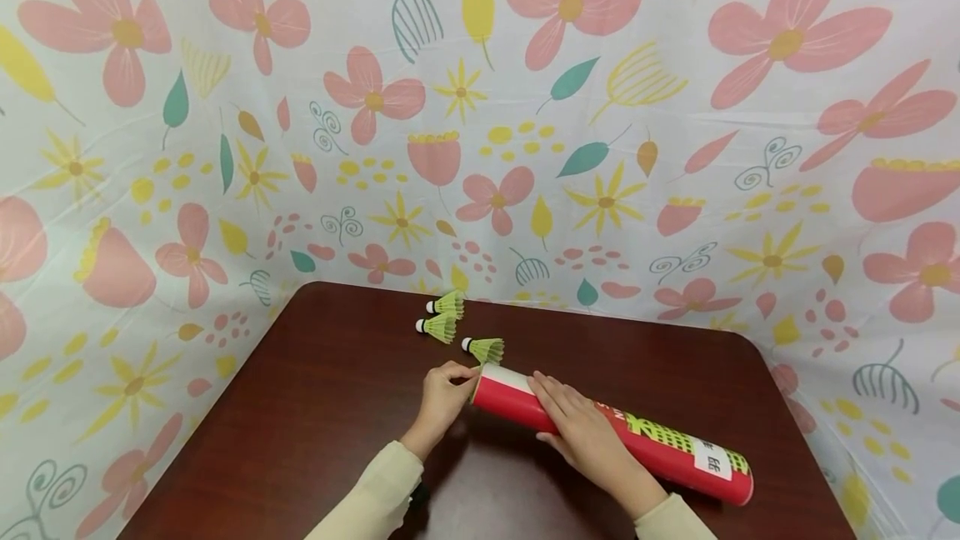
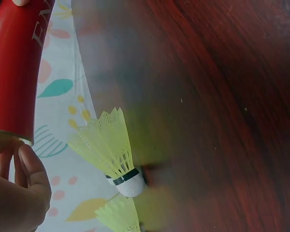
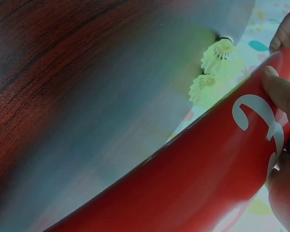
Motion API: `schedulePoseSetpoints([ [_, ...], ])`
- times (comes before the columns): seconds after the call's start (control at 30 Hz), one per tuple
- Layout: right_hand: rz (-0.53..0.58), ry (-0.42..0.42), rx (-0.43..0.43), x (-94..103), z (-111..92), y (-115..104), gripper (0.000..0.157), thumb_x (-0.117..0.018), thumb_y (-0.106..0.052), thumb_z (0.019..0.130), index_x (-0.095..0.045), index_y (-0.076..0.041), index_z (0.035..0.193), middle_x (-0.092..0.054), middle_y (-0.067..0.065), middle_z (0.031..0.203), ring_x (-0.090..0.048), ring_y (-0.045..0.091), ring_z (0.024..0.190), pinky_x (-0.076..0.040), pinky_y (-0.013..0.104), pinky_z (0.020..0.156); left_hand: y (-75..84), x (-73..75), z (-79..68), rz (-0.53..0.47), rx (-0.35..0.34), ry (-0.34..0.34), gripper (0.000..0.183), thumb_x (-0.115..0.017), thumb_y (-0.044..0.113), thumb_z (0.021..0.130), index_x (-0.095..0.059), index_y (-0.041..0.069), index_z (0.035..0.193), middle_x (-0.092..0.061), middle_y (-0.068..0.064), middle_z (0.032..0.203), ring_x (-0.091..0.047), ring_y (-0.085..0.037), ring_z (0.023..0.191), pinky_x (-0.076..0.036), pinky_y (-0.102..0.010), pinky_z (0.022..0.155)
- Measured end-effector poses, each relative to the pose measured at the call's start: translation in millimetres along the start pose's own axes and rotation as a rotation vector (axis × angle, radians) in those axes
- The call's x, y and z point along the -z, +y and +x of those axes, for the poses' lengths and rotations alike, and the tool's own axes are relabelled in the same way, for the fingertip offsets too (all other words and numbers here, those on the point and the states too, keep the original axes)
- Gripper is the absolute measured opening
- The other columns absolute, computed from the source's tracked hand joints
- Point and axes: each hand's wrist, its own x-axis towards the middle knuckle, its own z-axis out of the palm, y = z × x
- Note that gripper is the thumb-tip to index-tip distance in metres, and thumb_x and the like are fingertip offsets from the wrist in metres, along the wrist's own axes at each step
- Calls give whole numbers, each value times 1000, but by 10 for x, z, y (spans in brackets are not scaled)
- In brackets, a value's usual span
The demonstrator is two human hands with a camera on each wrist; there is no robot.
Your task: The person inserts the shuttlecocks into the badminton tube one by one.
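A red shuttlecock tube (image 1: 652, 444) with a white band lies slanted over the table, its mouth toward the left. My right hand (image 1: 588, 436) grips it from above near that mouth, thumb and fingers round its side. At the mouth, the fingers and thumb of my left hand (image 1: 442, 402) pinch a yellow-green edge, seemingly a shuttlecock's; most of it is hidden by the hand and tube. Just beyond the mouth lies a yellow-green shuttlecock (image 1: 483, 349) with a white cork. In the left wrist view, the tube (image 2: 14, 72) ends right above the bent left fingers (image 2: 31, 166).
Two more shuttlecocks, a nearer one (image 1: 437, 327) and a farther one (image 1: 447, 305), lie toward the back of the dark brown table (image 1: 300, 407). Behind and beside the table hangs a flower-patterned cloth (image 1: 480, 148). A small dark thing shows beside the left sleeve.
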Motion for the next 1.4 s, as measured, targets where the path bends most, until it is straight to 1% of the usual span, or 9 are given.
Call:
schedulePoseSetpoints([
  [0.1, -5, 5, -1, 4, 6, -1, 92, -85, -26, 73, -36, -5, 148, -41, 12, 148, -45, 28, 131, -42, 46, 102, -11, 13, 19, 7, -34, -1, 6, -77, 2, 79, -79, 3, 84, -69, -6, 76, -63, -13, 72, -48, -20, 56],
  [0.2, 1, -5, -17, 18, 2, 6, 92, -85, -26, 72, -37, -5, 147, -42, 13, 147, -45, 29, 131, -42, 47, 101, -9, 46, 38, 21, -59, -9, 7, -78, 4, 80, -79, 4, 87, -70, -6, 77, -61, -10, 71, -46, -20, 54],
  [0.3, -4, -21, -33, 35, -9, 25, 87, -80, -32, 78, -37, -5, 148, -42, 12, 147, -45, 28, 131, -42, 45, 102, 1, 83, 56, 28, -41, -12, 9, -77, 7, 81, -78, 2, 88, -71, -5, 79, -61, -11, 72, -46, -19, 56],
  [0.5, -12, -25, -38, 43, -63, 92, 77, -54, -50, 88, -36, -5, 148, -42, 13, 147, -45, 29, 131, -42, 46, 102, 9, 144, 67, 52, 21, 25, 7, -75, 8, 84, -77, 4, 90, -73, -6, 85, -63, -17, 76, -48, -20, 59],
  [0.6, -17, -11, -42, 48, -86, 123, 80, -67, -43, 85, -36, -4, 148, -44, 14, 146, -45, 30, 130, -42, 47, 101, 8, 157, 70, 82, 22, 42, 6, -74, 9, 85, -77, 8, 90, -73, -5, 87, -63, -16, 75, -49, -21, 59],
  [0.73, -31, 5, -53, 59, -94, 149, 91, -84, -29, 73, -36, -3, 147, -44, 15, 145, -46, 30, 130, -42, 47, 101, -18, 140, 82, 151, -22, 75, 5, -74, 10, 85, -76, 8, 90, -71, -3, 85, -62, -13, 72, -50, -22, 59],
  [1.03, -21, 15, -34, 64, -90, 162, 94, -87, -24, 69, -38, -2, 146, -45, 16, 144, -47, 32, 129, -42, 48, 101, -125, -25, 77, 343, -172, 56, 13, -77, 5, 80, -71, -2, 88, -61, -10, 78, -57, -21, 68, -48, -26, 59],
  [1.23, -25, 3, -27, 36, -129, 166, 84, -78, -34, 80, -37, -3, 147, -44, 15, 146, -46, 30, 130, -42, 47, 101, -168, -120, 28, 529, -134, 14, 29, -81, 15, 77, -65, -5, 92, -56, -13, 82, -54, -24, 74, -49, -35, 62],
  [1.4, -9, 11, -22, 27, -143, 177, 82, -76, -35, 82, -37, -3, 147, -43, 16, 146, -47, 32, 129, -43, 48, 100, -205, -142, 25, 587, -78, 1, 30, -82, 14, 76, -59, -3, 85, -51, -9, 79, -53, -26, 73, -49, -38, 61],
])
